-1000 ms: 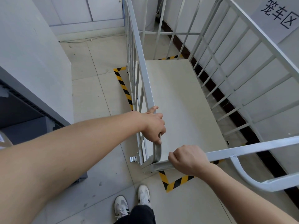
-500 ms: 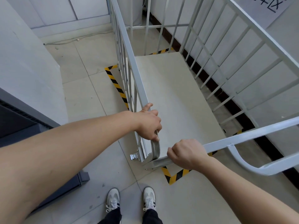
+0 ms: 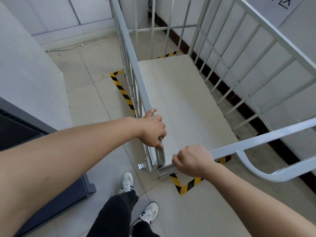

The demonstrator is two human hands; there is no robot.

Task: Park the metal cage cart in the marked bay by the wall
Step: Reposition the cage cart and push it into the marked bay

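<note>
1. Setting: pale tiled floor [image 3: 95,103], white wall [image 3: 290,53] on the far side of the cage cart [image 3: 184,100], dark skirting along its foot. A paper sign [image 3: 282,4] hangs on that wall above the cart, only partly in view.
2. Bay: black-and-yellow floor tape [image 3: 186,184]. One corner shows just outside the cart's near corner, one strip runs along the cart's open-floor side, a short piece shows past its far end.
3. Cart position: deck sits mostly inside the tape, long side close along the wall. Whether the wall-side bars touch the wall, I cannot tell. The cart's near corner looks close to the tape corner; the wheels are hidden under the deck.
4. Hands: my left hand [image 3: 152,130] is wrapped around the top rail of the side panel, at the cart's near corner. My right hand [image 3: 193,161] is fisted around the end rail, just beside that same corner. Hands near each other, not touching.
5. Judgement: parking nearly done, only fine squaring left.
6. Risks:
 - Pushing too hard toward the wall could knock the bars against it.
 - Both grips sit at one corner, so an uneven push could swing the far end across the tape.
 - My shoes [image 3: 126,182] are near the cart's near corner; pulling back could roll a wheel onto a foot.
 - The small metal latch [image 3: 142,166] low on the corner could catch my trouser leg.
</note>
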